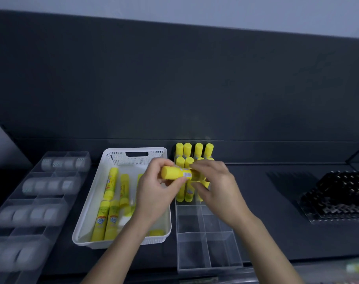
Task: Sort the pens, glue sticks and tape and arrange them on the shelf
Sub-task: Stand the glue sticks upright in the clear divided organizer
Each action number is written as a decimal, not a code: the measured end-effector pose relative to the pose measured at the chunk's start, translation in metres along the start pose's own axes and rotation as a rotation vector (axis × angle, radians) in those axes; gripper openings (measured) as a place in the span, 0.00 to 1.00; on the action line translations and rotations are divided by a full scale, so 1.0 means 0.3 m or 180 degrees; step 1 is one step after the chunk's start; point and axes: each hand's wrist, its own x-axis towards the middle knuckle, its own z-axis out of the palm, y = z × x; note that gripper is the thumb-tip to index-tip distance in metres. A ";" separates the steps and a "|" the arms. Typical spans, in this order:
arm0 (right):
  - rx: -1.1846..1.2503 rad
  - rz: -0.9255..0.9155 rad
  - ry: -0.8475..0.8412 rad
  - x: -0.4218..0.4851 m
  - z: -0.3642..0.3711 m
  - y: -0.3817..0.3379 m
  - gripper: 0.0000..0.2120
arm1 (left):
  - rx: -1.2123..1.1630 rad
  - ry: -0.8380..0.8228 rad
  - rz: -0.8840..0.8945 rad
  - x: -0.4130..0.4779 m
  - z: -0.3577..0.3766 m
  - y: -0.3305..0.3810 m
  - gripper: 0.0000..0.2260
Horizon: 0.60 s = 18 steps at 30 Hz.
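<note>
**Q:** Which item is in hand, and where?
**A:** The held glue stick, yellow, lies roughly level between your two hands. It is in the air just above the filled rear cells of the clear divided organiser. Your left hand curls its thumb and fingers round the plain yellow end. Your right hand pinches the labelled end with curled fingertips, though blur hides the exact contact.

**Q:** Which step is this?
**A:** Judged from the layout, it is the glue-stick stage, partly done. Standing glue sticks fill the rear cells, and the front cells hold nothing visible. Loose glue sticks lie flat in the white basket, just left of the organiser.

**Q:** What does the next move call for?
**A:** Probably you turn the stick upright and lower it into a free cell beside those standing. One hand should let go first, so that the neighbours are not knocked.

**Q:** And the surroundings?
**A:** Tape rolls sit in a clear tray at left. A dark mass that appears to be pens lies far right on the shelf.
</note>
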 end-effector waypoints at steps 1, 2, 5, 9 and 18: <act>0.0001 -0.0067 -0.0087 -0.002 0.000 -0.012 0.19 | 0.0085 -0.0140 0.0109 -0.002 0.013 0.015 0.14; 0.0005 -0.0087 -0.0144 -0.004 -0.002 -0.020 0.18 | 0.0183 -0.0269 0.0183 -0.005 0.022 0.025 0.14; 0.0050 0.0074 -0.0123 -0.018 -0.005 -0.013 0.15 | 0.0349 -0.0486 0.0176 -0.007 0.021 0.027 0.15; 0.0130 0.0661 0.0208 -0.044 -0.018 0.039 0.07 | 0.1056 -0.0378 0.0068 0.000 -0.027 -0.063 0.09; 0.0390 0.1824 0.0066 -0.059 0.030 0.172 0.06 | 0.1998 -0.0838 -0.0758 -0.018 -0.049 -0.225 0.13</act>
